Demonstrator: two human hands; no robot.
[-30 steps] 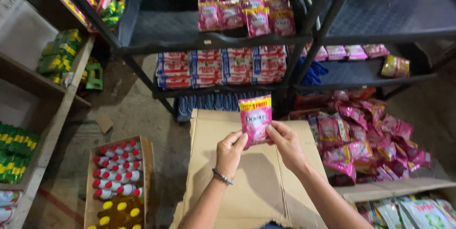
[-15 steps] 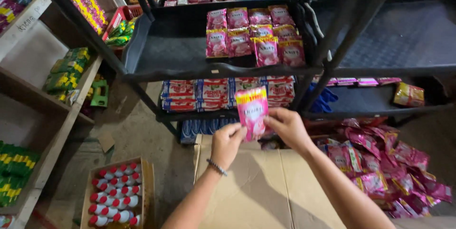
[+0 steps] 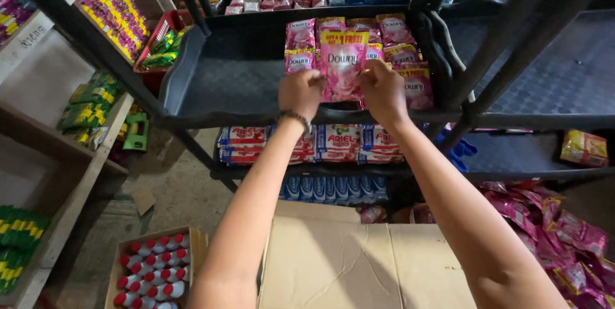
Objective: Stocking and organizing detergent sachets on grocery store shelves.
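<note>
Head view: the left hand [image 3: 301, 91] and right hand [image 3: 382, 89] have fingers clamped on a flat pink plastic sachet pack [image 3: 342, 65] over the black plastic shelf tray [image 3: 224, 72] (its lower corners hidden behind the hands), in front of stacked pink sachets [image 3: 391, 33].

A flat pink sachet [image 3: 343, 65] with a yellow band across its top is pinched at its two side edges, the left hand [image 3: 301, 91] on one and the right hand [image 3: 382, 90] on the other, above the front edge of the dark shelf tray [image 3: 224, 78]; behind it more pink sachets [image 3: 397, 33] lie in rows toward the tray's back right; on the shelf below, red, white and blue packets [image 3: 243, 137] line the front edge; blue packs [image 3: 333, 187] stand lower down, perhaps bottles, the view is dim; a pile of pink sachets [image 3: 564, 238] lies at the lower right; a yellow packet [image 3: 583, 147] sits at the right shelf's edge; green and yellow packs [image 3: 90, 107] fill the wooden shelf on the left.
</note>
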